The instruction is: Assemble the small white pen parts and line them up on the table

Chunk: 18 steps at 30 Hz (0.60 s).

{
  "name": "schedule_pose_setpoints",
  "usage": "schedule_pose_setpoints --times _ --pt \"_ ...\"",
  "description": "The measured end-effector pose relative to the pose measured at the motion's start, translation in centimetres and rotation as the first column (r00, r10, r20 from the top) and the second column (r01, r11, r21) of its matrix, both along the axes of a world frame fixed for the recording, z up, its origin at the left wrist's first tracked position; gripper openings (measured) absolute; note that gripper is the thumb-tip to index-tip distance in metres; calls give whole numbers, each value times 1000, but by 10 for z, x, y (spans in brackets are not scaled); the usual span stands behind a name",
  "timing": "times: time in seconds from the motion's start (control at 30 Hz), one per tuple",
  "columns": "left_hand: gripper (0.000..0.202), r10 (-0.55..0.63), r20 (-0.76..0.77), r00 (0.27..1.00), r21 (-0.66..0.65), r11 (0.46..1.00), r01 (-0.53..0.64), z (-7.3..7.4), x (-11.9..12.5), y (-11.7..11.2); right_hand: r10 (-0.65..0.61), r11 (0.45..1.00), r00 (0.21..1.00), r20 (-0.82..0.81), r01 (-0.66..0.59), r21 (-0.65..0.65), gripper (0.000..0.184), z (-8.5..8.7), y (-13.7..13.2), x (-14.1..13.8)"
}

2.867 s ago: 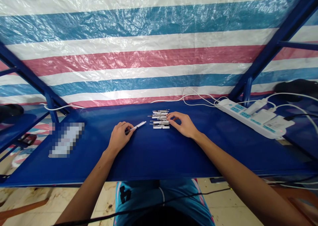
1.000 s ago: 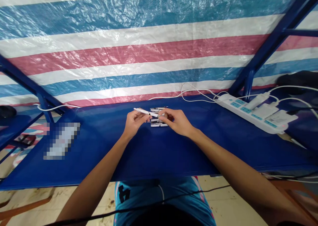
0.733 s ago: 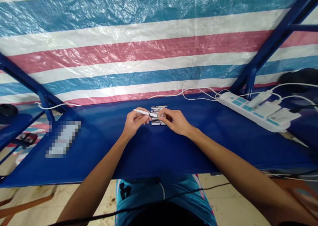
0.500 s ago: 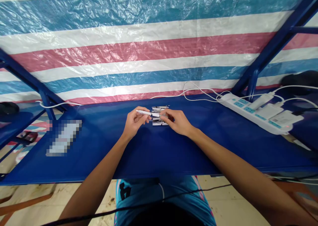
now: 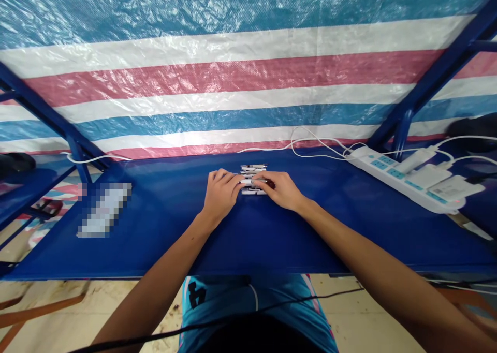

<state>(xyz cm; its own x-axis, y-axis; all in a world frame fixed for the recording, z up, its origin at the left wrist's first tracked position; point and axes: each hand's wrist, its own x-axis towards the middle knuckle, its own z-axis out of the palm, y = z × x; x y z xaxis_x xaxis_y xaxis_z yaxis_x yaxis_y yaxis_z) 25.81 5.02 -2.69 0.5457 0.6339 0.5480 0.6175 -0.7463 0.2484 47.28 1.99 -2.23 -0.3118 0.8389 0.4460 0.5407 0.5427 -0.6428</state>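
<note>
Both of my hands meet at the middle of the blue table (image 5: 248, 239). My left hand (image 5: 221, 193) is curled, its fingers wrapped round one end of a white pen (image 5: 251, 181). My right hand (image 5: 280, 189) pinches the other end of that pen. The pen lies level, just above a small pile of white pens and pen parts (image 5: 253, 168) that rests on the table right behind my fingers. Most of the held pen is covered by my fingers.
A white power strip (image 5: 404, 183) with several chargers and white cables lies at the right rear. A blurred pale patch (image 5: 104, 209) sits on the table's left part. Blue frame bars (image 5: 427, 89) slant up on both sides before a striped tarpaulin (image 5: 233, 73).
The pen was held out to the left in my left hand alone. Both hands then came together on it over the pile, and my left fingers have now closed over its left end.
</note>
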Motion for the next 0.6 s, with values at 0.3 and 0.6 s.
schedule_pose_setpoints --times 0.3,0.6 --pt "45 27 -85 996 258 966 -4 -4 1 -1 29 996 939 343 0 -85 36 3 1 9" --pt "50 21 -102 995 264 964 7 -5 1 -1 -23 983 882 471 106 -150 28 11 -2 6"
